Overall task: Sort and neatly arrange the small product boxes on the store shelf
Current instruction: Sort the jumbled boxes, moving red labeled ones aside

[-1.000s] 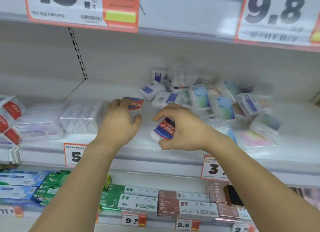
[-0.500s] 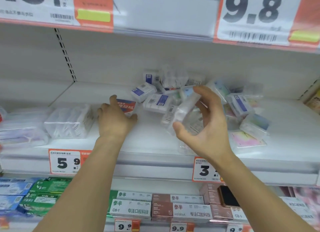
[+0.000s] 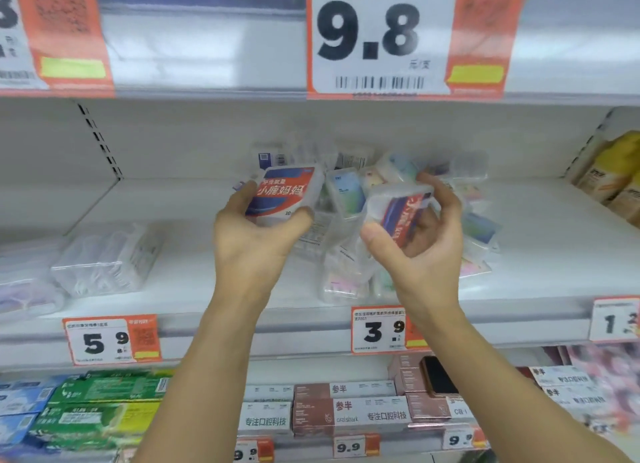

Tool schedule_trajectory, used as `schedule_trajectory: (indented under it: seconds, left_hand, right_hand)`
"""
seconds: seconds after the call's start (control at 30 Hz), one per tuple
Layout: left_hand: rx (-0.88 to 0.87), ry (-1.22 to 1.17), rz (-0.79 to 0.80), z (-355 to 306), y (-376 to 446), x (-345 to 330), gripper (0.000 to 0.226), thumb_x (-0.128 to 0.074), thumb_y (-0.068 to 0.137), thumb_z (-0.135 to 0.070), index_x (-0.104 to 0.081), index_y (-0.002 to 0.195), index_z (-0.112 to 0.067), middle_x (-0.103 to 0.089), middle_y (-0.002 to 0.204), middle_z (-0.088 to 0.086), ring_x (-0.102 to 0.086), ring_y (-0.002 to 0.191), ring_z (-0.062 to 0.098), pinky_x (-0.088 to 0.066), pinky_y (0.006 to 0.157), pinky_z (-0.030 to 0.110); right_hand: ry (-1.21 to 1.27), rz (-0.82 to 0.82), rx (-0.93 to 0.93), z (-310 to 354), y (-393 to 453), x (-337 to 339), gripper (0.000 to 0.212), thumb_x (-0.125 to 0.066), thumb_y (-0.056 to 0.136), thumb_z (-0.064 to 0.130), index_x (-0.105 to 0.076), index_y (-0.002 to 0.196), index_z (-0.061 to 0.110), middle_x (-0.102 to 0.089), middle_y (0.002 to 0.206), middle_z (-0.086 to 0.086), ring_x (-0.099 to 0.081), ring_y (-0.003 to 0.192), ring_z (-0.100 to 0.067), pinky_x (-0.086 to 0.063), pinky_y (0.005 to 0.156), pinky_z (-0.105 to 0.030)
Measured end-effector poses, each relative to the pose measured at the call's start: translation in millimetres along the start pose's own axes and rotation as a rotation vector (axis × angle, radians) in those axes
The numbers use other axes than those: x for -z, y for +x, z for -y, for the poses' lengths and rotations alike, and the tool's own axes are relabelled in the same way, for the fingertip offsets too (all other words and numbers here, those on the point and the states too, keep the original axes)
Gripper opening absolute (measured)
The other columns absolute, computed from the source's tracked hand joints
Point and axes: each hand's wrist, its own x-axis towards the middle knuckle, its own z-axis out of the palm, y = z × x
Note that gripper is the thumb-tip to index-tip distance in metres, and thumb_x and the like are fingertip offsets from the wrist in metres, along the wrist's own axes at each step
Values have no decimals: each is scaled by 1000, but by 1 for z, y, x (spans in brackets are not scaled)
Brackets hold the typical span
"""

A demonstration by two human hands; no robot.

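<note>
My left hand (image 3: 252, 241) holds a small white box with a red and blue label (image 3: 284, 196), lifted above the white shelf (image 3: 194, 282) with its label facing me. My right hand (image 3: 422, 244) grips a second clear box with a red and blue label (image 3: 401, 213), turned on edge. Both boxes hang side by side, a little apart, in front of a loose heap of small clear boxes (image 3: 349, 192) at the shelf's back middle. More of the heap lies below and right of my right hand, partly hidden by it.
Clear plastic packs (image 3: 104, 258) lie on the shelf at the left. Yellow packets (image 3: 613, 175) stand at the far right. Price tags 5.9 (image 3: 104, 341) and 3.9 (image 3: 379, 331) hang on the shelf's front rail. Green and brown boxes (image 3: 332, 410) fill the shelf below.
Both hands have lifted off the shelf, each now holding a red and blue box. The left hand rose from the shelf with its box. The view has shifted right and closer.
</note>
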Motion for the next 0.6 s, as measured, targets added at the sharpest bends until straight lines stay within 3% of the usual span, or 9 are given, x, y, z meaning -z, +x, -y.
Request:
schedule_trajectory:
  seconds: [0.1, 0.2, 0.27, 0.33, 0.4, 0.47, 0.53, 0.6]
  left_hand:
    - [-42, -104, 104, -11, -14, -16, 52, -87, 66, -17, -59, 108, -28, -68, 91, -21, -64, 79, -14, -47, 67, 3]
    - [-104, -48, 175, -16, -26, -34, 78, -92, 55, -34, -57, 124, -23, -64, 114, -10, -66, 97, -1, -54, 82, 17]
    - [-171, 41, 171, -17, -33, -46, 81, -89, 52, -43, -54, 124, -32, -57, 121, -8, -63, 104, 2, -54, 89, 23]
    - [-199, 42, 181, -18, -42, -60, 78, -89, 56, -38, -49, 123, -37, -55, 120, -13, -61, 107, 0, -51, 91, 21]
    - [-220, 33, 229, -21, -56, -80, 81, -88, 59, -34, -46, 128, -33, -57, 118, -19, -60, 109, -1, -50, 93, 21]
    - [-283, 85, 281, -23, -72, -111, 78, -85, 61, -37, -48, 130, -29, -57, 120, -14, -58, 111, 2, -50, 95, 25]
    - [-331, 135, 337, -23, -87, -149, 69, -81, 60, -41, -57, 123, -27, -58, 116, -10, -59, 106, 2, -49, 94, 25]
    - [-350, 161, 417, -21, -101, -187, 62, -79, 59, -45, -64, 116, -28, -59, 111, -8, -58, 102, 2, -48, 92, 24]
  right_hand:
    - [-103, -73, -85, 10, 9, 10, 75, -93, 60, 27, -51, 123, 25, -70, 109, 1, -72, 93, -8, -58, 77, -24]
    - [-68, -195, -208, 12, 27, 34, 50, -85, 75, 19, -57, 117, 20, -73, 96, 3, -73, 85, -9, -61, 71, -31]
    - [-77, -281, -269, 15, 47, 66, 42, -75, 86, 15, -54, 123, 19, -70, 94, 3, -73, 80, -13, -59, 62, -32]
    - [-157, -352, -297, 18, 67, 109, 46, -63, 92, 13, -47, 135, 19, -62, 96, 6, -70, 81, -16, -58, 59, -35]
    - [-229, -377, -328, 17, 81, 152, 59, -60, 92, 11, -36, 145, 18, -58, 94, 10, -67, 89, -18, -57, 62, -35]
    - [-289, -390, -362, 13, 86, 190, 72, -67, 86, 9, -30, 148, 12, -67, 87, 13, -68, 97, -21, -59, 72, -37]
    - [-317, -430, -425, 10, 85, 219, 79, -71, 82, 9, -27, 148, 10, -71, 107, 5, -71, 95, -23, -59, 84, -41]
    - [-325, -497, -493, 7, 86, 241, 79, -73, 83, 11, -29, 149, 13, -53, 127, -4, -72, 91, -27, -56, 92, -41]
